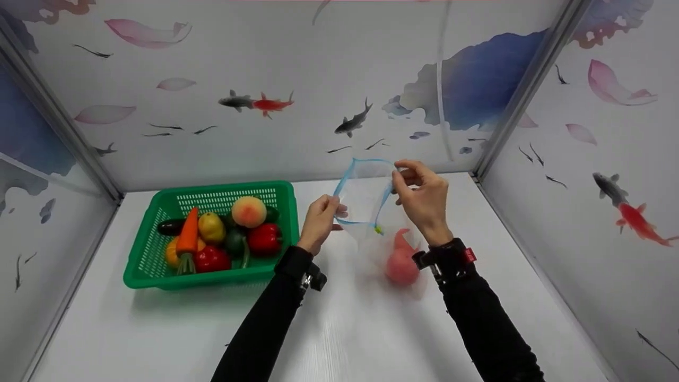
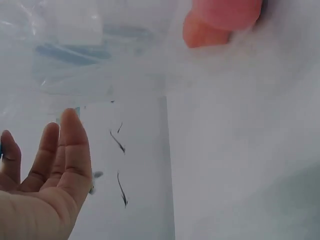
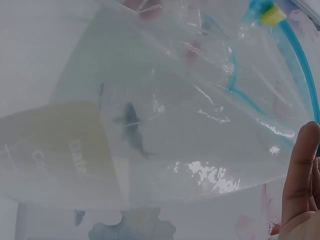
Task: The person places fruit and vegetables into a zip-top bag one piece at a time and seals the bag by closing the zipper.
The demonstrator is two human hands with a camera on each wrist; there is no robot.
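Observation:
A clear zip bag [image 1: 366,244] with a blue zip edge and a small yellow-green slider [image 1: 378,229] hangs between my hands, its mouth spread wide. My left hand [image 1: 320,217] pinches the left side of the rim. On the right side of the mouth, my right hand [image 1: 423,193] grips the blue edge between thumb and fingers. Low in the bag lies a round pinkish-red object [image 1: 402,268] with a curved orange-red piece [image 1: 401,240] above it, both blurred by the plastic. A pale printed label panel [image 3: 55,150] shows on the bag in the right wrist view.
A green plastic basket [image 1: 139,260] stands on the white table [image 1: 175,334] at the left. It holds a carrot [image 1: 189,233], a peach [image 1: 249,212], red peppers [image 1: 265,239], an eggplant [image 1: 171,227] and other produce. Printed panels [image 1: 318,63] enclose the table at the back and sides.

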